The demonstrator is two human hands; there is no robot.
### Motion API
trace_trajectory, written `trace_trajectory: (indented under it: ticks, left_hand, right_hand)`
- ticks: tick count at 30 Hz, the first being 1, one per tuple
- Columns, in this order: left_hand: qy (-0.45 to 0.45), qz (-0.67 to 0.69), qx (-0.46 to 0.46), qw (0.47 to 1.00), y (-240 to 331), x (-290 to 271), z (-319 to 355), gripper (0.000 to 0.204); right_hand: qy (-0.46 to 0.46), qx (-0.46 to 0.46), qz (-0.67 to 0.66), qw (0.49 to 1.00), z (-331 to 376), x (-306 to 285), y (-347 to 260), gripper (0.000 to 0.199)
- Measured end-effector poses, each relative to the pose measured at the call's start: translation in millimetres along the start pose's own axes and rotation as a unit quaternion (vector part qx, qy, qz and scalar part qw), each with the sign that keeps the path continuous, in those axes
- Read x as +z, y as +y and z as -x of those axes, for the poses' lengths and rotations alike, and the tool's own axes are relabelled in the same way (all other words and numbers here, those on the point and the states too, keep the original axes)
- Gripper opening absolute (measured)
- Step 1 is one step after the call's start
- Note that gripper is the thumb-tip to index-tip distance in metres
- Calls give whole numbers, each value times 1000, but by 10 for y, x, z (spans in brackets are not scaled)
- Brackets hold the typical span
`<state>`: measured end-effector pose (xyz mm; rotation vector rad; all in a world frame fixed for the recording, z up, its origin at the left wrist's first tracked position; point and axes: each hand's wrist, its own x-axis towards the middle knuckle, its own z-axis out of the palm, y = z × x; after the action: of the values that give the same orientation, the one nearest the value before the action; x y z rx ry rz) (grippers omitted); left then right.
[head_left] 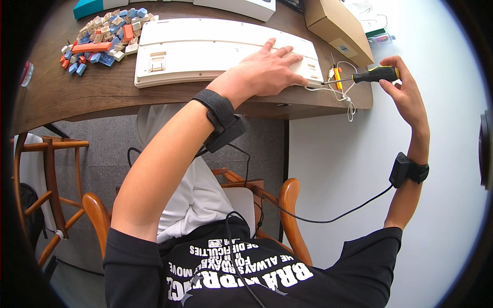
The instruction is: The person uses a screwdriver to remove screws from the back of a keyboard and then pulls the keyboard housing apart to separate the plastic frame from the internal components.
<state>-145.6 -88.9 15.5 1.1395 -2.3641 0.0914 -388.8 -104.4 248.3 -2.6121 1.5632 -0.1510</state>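
Here, the left hand (272,71) splays on a keyboard (197,57); the right (410,98) pinches a screwdriver (371,76), apparently.

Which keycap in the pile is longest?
The orange bar-shaped keycap, left of the white keyboard; the other visible keycaps are all clearly shorter.

White lettering (287,277) covers the black T-shirt (328,256), upside down in this view: its largest characters run in a bold, curving line, with several smaller lines above them and a little white block with a dark figure on it; folds and a black cable break up parts of the words. The cardboard box (336,23) bears a pale label (343,47) with a bluish patch, its print too small to read.
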Motion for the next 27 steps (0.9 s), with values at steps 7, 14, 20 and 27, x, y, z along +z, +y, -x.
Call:
trace_trajectory:
  ticks: [7,14,20,27]
  left_hand:
    - [-7,-5,-2,1000,1,4,6,37]
    - [-13,-8,-1,1000,7,-8,-10,38]
    - [-14,-10,1,1000,1,1,-6,40]
    - [-16,-1,-3,1000,28,-43,-5,37]
  right_hand:
    - [-2,30,-34,999,10,-1,-9,29]
    - [-14,50,-48,997,28,-17,-47,28]
    - [14,23,-35,999,47,19,-32,27]
    - [5,46,-34,998,72,31,1,27]
